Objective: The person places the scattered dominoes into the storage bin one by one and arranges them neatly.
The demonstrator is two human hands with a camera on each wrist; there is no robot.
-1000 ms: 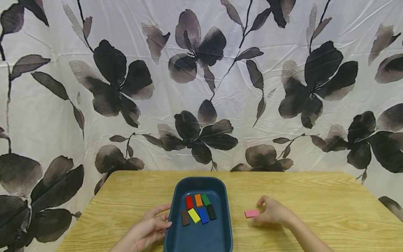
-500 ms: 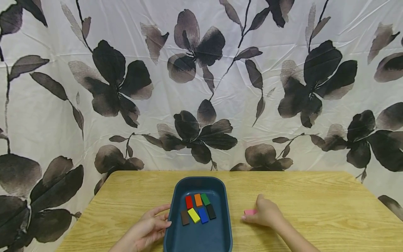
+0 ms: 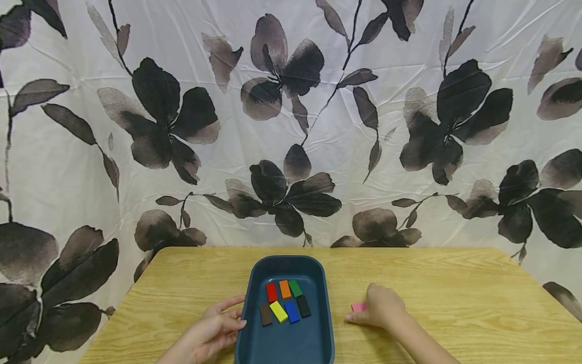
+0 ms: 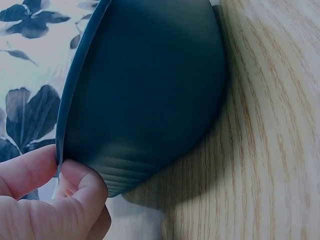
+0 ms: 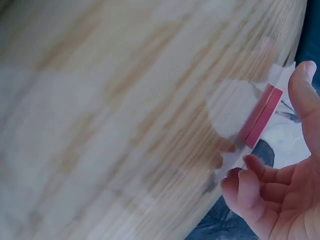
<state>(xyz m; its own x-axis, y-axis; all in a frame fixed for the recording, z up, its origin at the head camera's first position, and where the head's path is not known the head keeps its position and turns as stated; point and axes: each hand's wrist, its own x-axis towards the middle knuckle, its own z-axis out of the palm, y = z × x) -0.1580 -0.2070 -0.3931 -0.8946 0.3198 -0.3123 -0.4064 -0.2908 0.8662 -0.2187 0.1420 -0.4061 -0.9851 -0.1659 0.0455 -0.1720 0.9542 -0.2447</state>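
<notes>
My left hand [image 3: 217, 326] pinches the left rim of a dark blue rectangular tray [image 3: 284, 346], thumb on one side and fingers on the other, as the left wrist view also shows. To the right of the tray, a small pink block [image 3: 357, 307] lies flat on the table, partly covered in the head view by my right hand [image 3: 385, 307]. In the right wrist view the pink block [image 5: 261, 117] sits between the outstretched thumb and the bent fingers, with a gap showing on both sides.
Inside the tray lie several small blocks, among them a red block [image 3: 271, 292], a yellow block [image 3: 279, 312] and a black block [image 3: 303, 306]. A wooden table [image 3: 454, 283] carries everything. Behind it hangs a flower-patterned cloth [image 3: 345, 202].
My right hand has moved a little left and turned over the pink block, so that it covers more of it. The left hand stays at the tray rim.
</notes>
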